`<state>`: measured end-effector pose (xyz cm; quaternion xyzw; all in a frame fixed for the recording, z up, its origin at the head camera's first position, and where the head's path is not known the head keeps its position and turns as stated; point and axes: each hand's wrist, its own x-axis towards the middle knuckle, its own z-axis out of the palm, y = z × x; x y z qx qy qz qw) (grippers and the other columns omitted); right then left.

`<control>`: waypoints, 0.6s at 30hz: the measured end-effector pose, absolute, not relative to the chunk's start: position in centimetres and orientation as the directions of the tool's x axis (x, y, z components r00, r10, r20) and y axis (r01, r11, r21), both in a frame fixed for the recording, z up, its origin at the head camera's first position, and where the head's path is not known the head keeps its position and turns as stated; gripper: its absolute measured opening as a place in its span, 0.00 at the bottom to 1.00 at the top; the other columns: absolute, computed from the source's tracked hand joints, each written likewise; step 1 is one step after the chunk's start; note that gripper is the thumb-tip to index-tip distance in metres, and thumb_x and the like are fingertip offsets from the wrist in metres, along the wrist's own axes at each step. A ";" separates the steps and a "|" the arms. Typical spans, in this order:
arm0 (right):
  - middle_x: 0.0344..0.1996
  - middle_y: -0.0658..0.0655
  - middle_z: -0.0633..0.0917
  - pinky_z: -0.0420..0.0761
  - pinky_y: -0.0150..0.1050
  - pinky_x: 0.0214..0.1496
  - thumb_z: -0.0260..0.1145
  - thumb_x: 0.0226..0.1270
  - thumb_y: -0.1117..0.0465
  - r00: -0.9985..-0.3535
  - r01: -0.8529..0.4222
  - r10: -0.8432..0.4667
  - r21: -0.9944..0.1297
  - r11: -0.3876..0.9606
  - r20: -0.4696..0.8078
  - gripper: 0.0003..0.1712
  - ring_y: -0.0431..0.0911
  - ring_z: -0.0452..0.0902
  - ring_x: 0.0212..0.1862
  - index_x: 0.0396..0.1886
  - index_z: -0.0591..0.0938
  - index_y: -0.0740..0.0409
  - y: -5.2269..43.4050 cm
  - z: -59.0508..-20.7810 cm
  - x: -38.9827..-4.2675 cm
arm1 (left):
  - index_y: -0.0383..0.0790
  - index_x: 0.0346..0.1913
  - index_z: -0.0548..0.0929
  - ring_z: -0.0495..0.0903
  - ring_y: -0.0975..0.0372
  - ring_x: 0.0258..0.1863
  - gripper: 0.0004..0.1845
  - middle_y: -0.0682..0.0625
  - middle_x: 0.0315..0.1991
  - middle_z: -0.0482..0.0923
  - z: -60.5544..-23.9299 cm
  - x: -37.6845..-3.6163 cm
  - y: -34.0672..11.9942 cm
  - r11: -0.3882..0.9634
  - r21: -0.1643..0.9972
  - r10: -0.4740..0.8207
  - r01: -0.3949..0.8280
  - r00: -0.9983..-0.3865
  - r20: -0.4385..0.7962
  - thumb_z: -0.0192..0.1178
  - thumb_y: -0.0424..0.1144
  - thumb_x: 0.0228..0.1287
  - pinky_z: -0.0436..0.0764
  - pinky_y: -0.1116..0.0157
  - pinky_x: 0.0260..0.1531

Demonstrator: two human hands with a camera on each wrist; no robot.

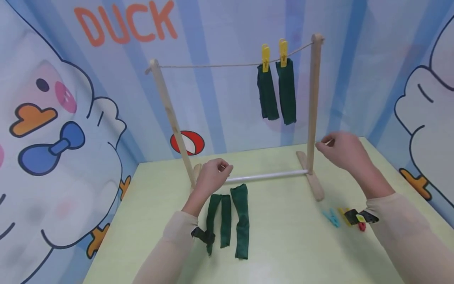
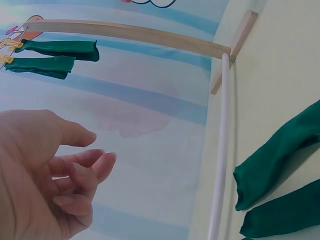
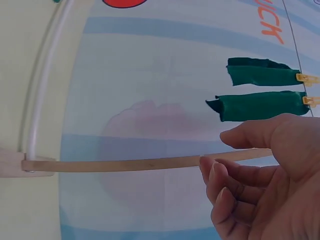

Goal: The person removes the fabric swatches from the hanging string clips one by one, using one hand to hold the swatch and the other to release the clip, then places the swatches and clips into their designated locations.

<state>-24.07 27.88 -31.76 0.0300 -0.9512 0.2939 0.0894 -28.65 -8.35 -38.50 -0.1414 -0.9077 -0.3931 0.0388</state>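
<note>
My left hand [image 1: 213, 173] hovers above the near side of the rack's white bottom rod [image 1: 266, 176], its fingers loosely curled around nothing. Below it, several dark green cloth strips [image 1: 242, 221] lie on the table, one partly behind the wrist strap. Beside the rack's right post [image 1: 313, 102] hangs my right hand [image 1: 342, 152], also holding nothing; a gap shows between thumb and fingers in the right wrist view. Two green cloth strips [image 1: 268, 94] hang from the cord [image 1: 209, 66], each under a yellow clothespin [image 1: 265, 59], toward the right end.
On the table to the right lie a blue clothespin [image 1: 332, 217], a yellow clothespin [image 1: 344, 216] and a red clothespin [image 1: 362, 227], partly covered by the right wrist strap. The wooden left post [image 1: 172, 118] leans slightly. A printed duck backdrop [image 1: 230, 35] stands behind the rack.
</note>
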 end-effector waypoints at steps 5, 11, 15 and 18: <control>0.44 0.70 0.83 0.80 0.53 0.38 0.59 0.75 0.53 -0.964 -0.127 0.040 -0.590 0.797 0.262 0.22 0.59 0.79 0.41 0.51 0.81 0.69 27.2 -30.7 -24.4 | 0.43 0.46 0.83 0.79 0.58 0.40 0.12 0.51 0.40 0.82 -38.0 -29.2 -7.7 0.629 0.718 0.226 0.297 -0.954 0.196 0.60 0.47 0.72 0.80 0.57 0.43; 0.42 0.64 0.83 0.77 0.39 0.30 0.57 0.76 0.50 -0.910 -0.196 0.110 -0.649 0.735 0.399 0.22 0.54 0.76 0.38 0.52 0.82 0.64 26.1 -29.5 -24.7 | 0.41 0.52 0.81 0.78 0.56 0.45 0.16 0.48 0.48 0.81 -37.1 -29.8 -6.8 0.590 0.742 0.220 0.319 -0.947 0.232 0.61 0.49 0.71 0.78 0.54 0.48; 0.43 0.62 0.83 0.75 0.33 0.27 0.57 0.75 0.47 -0.873 -0.238 0.150 -0.673 0.700 0.465 0.24 0.52 0.74 0.37 0.54 0.83 0.62 25.4 -28.3 -25.1 | 0.42 0.54 0.79 0.78 0.56 0.42 0.18 0.48 0.51 0.80 -36.7 -30.2 -6.3 0.554 0.754 0.225 0.354 -0.935 0.274 0.61 0.50 0.71 0.78 0.56 0.46; 0.43 0.61 0.84 0.74 0.30 0.27 0.58 0.75 0.46 -0.849 -0.270 0.161 -0.676 0.686 0.502 0.24 0.50 0.75 0.36 0.54 0.83 0.61 24.9 -27.5 -25.3 | 0.43 0.57 0.78 0.78 0.57 0.37 0.19 0.49 0.53 0.80 -36.6 -30.4 -6.1 0.530 0.765 0.227 0.367 -0.930 0.289 0.61 0.51 0.71 0.78 0.57 0.43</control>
